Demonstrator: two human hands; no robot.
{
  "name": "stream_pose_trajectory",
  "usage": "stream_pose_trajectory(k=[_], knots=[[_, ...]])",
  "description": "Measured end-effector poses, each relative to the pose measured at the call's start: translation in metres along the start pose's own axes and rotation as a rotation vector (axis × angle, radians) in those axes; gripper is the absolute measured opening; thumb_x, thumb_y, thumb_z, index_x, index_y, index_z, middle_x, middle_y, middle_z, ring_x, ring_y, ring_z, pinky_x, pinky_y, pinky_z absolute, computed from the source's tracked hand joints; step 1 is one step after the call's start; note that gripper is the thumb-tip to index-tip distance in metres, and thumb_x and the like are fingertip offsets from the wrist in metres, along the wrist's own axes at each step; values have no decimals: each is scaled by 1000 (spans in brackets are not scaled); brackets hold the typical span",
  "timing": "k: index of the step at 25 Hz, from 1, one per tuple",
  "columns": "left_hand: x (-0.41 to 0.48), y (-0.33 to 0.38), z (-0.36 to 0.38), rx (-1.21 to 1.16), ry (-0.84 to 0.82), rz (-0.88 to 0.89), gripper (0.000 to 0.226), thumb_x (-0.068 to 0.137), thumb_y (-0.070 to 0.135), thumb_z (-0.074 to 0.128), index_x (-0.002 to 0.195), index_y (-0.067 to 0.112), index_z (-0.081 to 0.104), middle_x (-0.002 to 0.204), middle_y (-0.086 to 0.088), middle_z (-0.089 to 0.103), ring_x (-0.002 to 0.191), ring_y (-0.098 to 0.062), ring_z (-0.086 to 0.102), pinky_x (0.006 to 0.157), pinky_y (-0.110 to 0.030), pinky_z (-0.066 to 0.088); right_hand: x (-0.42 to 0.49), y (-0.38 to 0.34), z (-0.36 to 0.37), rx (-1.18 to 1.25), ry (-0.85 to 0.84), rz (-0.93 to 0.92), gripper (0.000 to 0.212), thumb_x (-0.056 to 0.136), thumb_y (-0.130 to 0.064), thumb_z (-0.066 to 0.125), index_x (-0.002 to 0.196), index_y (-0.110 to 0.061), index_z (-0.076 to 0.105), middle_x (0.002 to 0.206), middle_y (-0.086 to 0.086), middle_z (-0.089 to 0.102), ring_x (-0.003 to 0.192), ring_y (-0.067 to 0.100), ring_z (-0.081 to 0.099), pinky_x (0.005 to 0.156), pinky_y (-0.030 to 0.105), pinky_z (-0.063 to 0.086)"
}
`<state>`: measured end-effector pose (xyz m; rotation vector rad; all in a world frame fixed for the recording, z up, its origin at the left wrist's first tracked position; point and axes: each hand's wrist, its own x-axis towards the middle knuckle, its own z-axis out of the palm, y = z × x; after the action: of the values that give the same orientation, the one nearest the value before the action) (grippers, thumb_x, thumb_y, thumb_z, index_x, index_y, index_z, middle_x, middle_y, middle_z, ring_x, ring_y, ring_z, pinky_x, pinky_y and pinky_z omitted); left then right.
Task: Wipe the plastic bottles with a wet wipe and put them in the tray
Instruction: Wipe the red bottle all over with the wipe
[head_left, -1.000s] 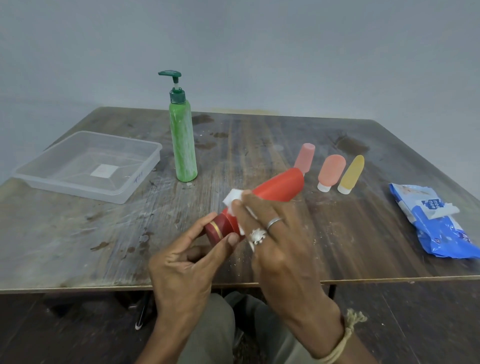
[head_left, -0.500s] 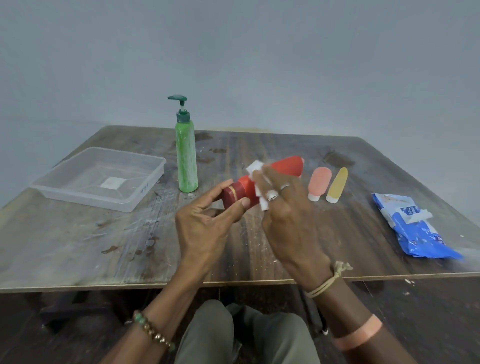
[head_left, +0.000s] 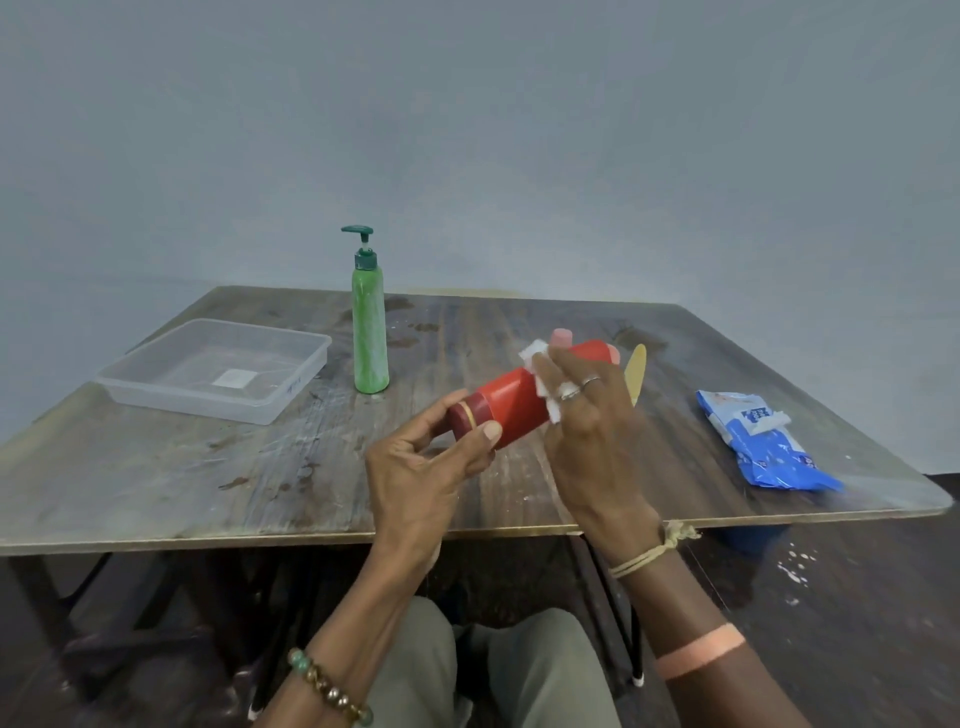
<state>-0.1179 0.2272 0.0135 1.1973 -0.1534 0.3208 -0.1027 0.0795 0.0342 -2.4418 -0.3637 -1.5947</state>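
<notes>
Grey wall behind, worn wooden surface (head_left: 208, 467) in front. At ten o'clock on it, clear tray (head_left: 270, 411), white square on its floor. Just right of that, at eleven o'clock, green pump bottle (head_left: 370, 332), upright.

Near centre, lifted off the surface, red bottle (head_left: 511, 410), tilted, dark cap toward seven o'clock, base toward one o'clock. Left grip (head_left: 415, 478) curled round the cap end, thumb on the near side, fingers behind. Right grip (head_left: 592, 431) over the body, fingers curved across it and pinning white wipe (head_left: 535, 353) against the plastic; thumb hidden.

Past the red bottle at one o'clock, pink bottle (head_left: 561, 336), mostly hidden; right of it, yellow bottle (head_left: 635, 371), partly behind the right grip. At three o'clock, blue wipes pack (head_left: 763, 447), flat, well apart from the bottles.
</notes>
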Motion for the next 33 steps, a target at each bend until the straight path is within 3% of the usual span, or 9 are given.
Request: stream_pose_trajectory(k=[3, 7, 10, 14, 16, 19, 22, 25, 33], knots=[[-8, 0, -4, -139, -46, -68, 40, 71, 6, 80, 110, 10, 73, 103, -13, 75, 92, -29, 74, 70, -32, 62, -14, -4, -1, -11, -42, -278, 24, 97, -7, 56, 118, -4, 68, 124, 13, 66, 106, 31, 60, 85, 41, 49], [-2, -3, -13, -125, -8, -114, 44, 64, 9, 83, 107, 14, 74, 109, -12, 74, 92, -30, 74, 65, -28, 62, -3, 22, 0, -51, -47, -20, 34, 88, 0, 57, 120, -4, 68, 122, 12, 66, 103, 31, 59, 82, 45, 53], [5, -6, -19, -149, -5, -154, 44, 66, 8, 81, 109, 15, 74, 108, -10, 74, 94, -35, 73, 66, -29, 63, -6, 23, 0, -66, -120, -197, 31, 93, -6, 61, 123, -6, 66, 127, 10, 64, 107, 31, 59, 85, 42, 49], [17, -17, -27, -161, 6, -197, 48, 67, 7, 79, 114, 9, 70, 109, -9, 75, 96, -32, 73, 64, -28, 62, 9, 55, 8, 74, -141, 180, 49, 82, 13, 66, 122, -15, 69, 122, 4, 67, 108, 27, 62, 86, 38, 54], [23, -25, -34, -208, 46, -257, 54, 65, 12, 80, 118, 5, 69, 111, -11, 74, 90, -31, 74, 61, -25, 61, 11, 56, 10, 240, -214, 294, 52, 85, 14, 61, 123, -21, 68, 120, -7, 66, 112, 7, 60, 96, 17, 46], [28, -37, -44, -275, 104, -382, 43, 73, 10, 75, 115, 5, 70, 105, -12, 75, 70, -26, 72, 54, -20, 59, 16, 53, 1, 434, -342, 450, 44, 89, 4, 60, 114, -32, 70, 101, -28, 64, 96, -20, 56, 81, 0, 41], [32, -45, -49, -345, 144, -528, 28, 78, 11, 70, 105, 6, 72, 91, -14, 74, 58, -21, 69, 50, -18, 57, 13, 60, -5, 738, -420, 733, 21, 90, -16, 68, 102, -32, 75, 88, -17, 74, 90, -2, 68, 76, 16, 52], [41, -47, -53, -371, 132, -622, 21, 80, 14, 69, 97, 3, 71, 78, -13, 71, 51, -18, 65, 46, -17, 55, 9, 59, -6, 983, -340, 900, 24, 92, -11, 64, 114, -17, 73, 109, -2, 74, 107, 17, 68, 95, 42, 54], [56, -43, -53, -423, 110, -867, 27, 75, 14, 71, 96, -2, 66, 68, -12, 62, 36, -15, 57, 33, -15, 47, 42, 49, -23, 810, -551, 447, 49, 78, -32, 75, 125, -21, 65, 128, -13, 63, 119, 1, 57, 94, 21, 51]])
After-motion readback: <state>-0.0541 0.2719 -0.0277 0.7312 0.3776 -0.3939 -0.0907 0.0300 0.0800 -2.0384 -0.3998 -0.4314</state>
